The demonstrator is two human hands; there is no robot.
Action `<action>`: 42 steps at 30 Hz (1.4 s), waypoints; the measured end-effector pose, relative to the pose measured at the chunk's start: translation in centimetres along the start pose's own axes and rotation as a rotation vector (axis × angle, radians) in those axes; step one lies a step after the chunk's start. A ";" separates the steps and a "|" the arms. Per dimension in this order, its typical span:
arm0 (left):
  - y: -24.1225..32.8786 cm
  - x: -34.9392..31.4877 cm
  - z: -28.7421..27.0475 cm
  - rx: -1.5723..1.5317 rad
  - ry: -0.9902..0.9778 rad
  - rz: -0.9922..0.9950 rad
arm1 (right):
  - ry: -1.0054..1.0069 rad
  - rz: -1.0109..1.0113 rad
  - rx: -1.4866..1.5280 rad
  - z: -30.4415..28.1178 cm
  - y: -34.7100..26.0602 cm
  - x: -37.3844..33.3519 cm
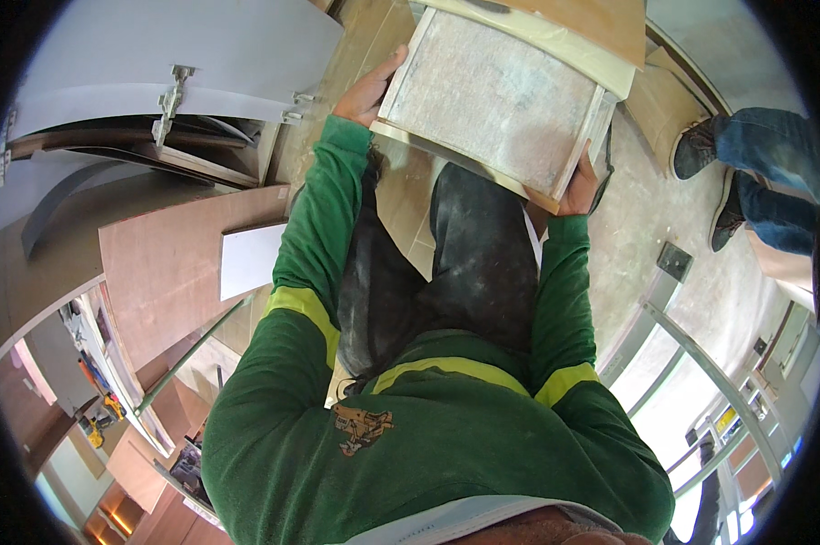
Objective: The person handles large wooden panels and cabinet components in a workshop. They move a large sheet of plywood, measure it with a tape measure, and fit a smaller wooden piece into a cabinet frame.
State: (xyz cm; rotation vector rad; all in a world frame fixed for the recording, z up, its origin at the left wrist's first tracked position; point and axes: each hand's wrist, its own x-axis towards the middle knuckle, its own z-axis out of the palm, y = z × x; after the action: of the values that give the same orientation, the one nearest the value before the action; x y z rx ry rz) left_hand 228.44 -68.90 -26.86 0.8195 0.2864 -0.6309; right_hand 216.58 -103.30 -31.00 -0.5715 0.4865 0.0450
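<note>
Both hands hold a wooden drawer in front of me, its broad panel whitish and dusty inside a pale wood rim. My left hand grips the left side, with the thumb along the edge. On the right side, lower down, my right hand is closed round the near corner; part of its fingers is hidden by the drawer. Against the drawer's far edge lie a cream-coloured strip and a brown board. Whether these are fixed to the drawer, I cannot tell.
At the left are pale cabinet doors with metal hinges, a leaning plywood sheet and a white panel. Another person's jeans-clad legs stand at the right. A metal ladder is lower right, a yellow power drill lower left.
</note>
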 end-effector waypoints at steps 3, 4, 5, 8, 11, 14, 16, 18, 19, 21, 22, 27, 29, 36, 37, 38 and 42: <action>-0.2 -0.2 0.2 -0.035 0.023 -0.001 | 0.010 0.001 -0.015 0.5 -0.1 -0.4; -0.2 -0.2 0.2 -0.049 0.024 -0.004 | 0.021 -0.003 -0.029 0.6 -0.1 -0.4; -0.1 -0.2 0.2 -0.063 0.024 -0.009 | 0.032 -0.007 -0.042 0.9 -0.1 -0.5; -0.1 -0.3 0.7 0.007 0.055 0.030 | 0.040 -0.006 -0.048 1.4 -0.2 -0.8; 0.1 -0.6 1.3 0.020 0.055 0.028 | 0.028 -0.039 -0.085 0.5 0.0 -0.5; 0.2 -0.2 0.5 0.076 0.034 0.003 | 0.040 -0.005 -0.120 0.6 -0.2 -0.7; 0.0 -0.2 0.4 0.054 0.020 -0.006 | 0.013 -0.013 -0.121 -0.2 0.0 -0.4; -0.1 -0.1 0.3 0.045 0.009 -0.014 | 0.009 -0.004 -0.113 -0.1 0.1 -0.6; -0.2 -0.1 0.3 0.048 0.006 -0.021 | 0.021 0.010 -0.104 -0.1 0.2 -0.8; -0.2 0.1 0.1 0.097 0.007 0.010 | 0.037 0.000 -0.103 0.2 0.1 -0.9; -0.4 0.1 0.1 0.142 0.016 0.042 | 0.047 -0.018 -0.111 -0.1 0.4 -0.9; 0.0 1.5 -0.7 0.189 0.011 0.043 | 0.020 0.011 -0.157 0.4 -0.5 -0.3; 0.9 2.3 -1.1 0.090 -0.043 -0.060 | -0.093 0.039 -0.056 -0.2 -0.8 1.4; -0.1 -0.1 0.7 0.144 0.022 0.035 | 0.056 0.031 -0.062 0.7 0.0 -1.4; 0.2 0.1 0.3 0.153 0.012 0.052 | 0.040 0.004 -0.086 0.6 -0.1 -0.7; 0.0 0.0 0.2 0.159 0.009 0.052 | 0.042 -0.015 -0.107 0.2 0.1 -0.4; 0.3 0.5 0.4 0.138 0.026 0.004 | 0.000 0.012 -0.060 -0.3 -0.1 0.3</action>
State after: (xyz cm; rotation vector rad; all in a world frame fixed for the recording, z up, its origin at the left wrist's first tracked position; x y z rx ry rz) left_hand 229.02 -69.20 -26.64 0.9607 0.2668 -0.6418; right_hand 216.70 -103.61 -31.28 -0.6276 0.4899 0.0709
